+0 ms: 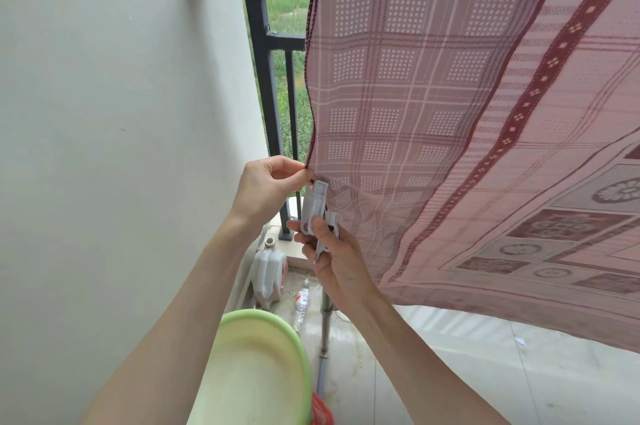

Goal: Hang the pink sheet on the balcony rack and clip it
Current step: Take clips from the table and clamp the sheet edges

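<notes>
The pink patterned sheet [450, 95] hangs down across the right and upper part of the view, draped over a rack that it hides. My left hand [268, 185] pinches the sheet's left edge at its lower corner. Just below, my right hand [332, 251] holds several white plastic clips [317, 206], and the topmost clip's jaw touches the sheet's edge right beside my left fingers. A metal pole [325, 324] of the rack stands below my right hand.
A black balcony railing [266, 54] runs behind the sheet, next to a white wall [104, 113] on the left. A green basin [256, 365] sits below my arms. A white jug [268, 272] and a plastic bottle [302, 303] lie on the tiled floor.
</notes>
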The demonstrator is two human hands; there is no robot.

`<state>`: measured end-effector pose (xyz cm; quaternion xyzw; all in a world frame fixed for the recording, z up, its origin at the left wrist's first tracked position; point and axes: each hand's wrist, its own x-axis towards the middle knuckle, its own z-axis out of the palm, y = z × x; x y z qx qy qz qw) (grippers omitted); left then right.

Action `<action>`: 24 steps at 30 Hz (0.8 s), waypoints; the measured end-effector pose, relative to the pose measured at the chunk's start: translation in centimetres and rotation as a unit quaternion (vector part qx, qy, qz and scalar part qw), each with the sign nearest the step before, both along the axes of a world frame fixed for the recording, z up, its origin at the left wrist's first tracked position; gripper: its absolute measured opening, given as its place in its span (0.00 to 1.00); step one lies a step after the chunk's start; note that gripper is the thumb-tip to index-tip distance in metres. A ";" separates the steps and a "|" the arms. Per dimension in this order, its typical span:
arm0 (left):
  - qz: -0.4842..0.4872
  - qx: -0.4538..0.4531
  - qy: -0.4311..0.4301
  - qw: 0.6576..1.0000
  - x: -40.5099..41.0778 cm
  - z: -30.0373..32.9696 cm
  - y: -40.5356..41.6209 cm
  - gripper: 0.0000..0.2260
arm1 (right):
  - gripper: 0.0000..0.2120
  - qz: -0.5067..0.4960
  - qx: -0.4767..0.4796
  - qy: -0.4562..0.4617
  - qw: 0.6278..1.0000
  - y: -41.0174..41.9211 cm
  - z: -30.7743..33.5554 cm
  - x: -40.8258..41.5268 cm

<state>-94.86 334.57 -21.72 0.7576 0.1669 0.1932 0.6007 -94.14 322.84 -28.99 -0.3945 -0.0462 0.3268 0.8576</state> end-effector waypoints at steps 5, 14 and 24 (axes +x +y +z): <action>0.014 0.036 0.010 0.999 0.0 -0.1 0.3 0.03 | 0.24 0.012 0.031 0.025 0.999 0.5 -0.2 0.4; 0.016 0.099 0.046 0.994 -0.2 0.7 0.3 0.03 | 0.34 0.023 0.087 0.022 0.996 0.7 -0.9 1.1; -0.007 0.052 0.087 0.995 -0.5 1.5 0.0 0.06 | 0.26 0.047 0.086 0.059 0.993 0.8 -0.7 1.4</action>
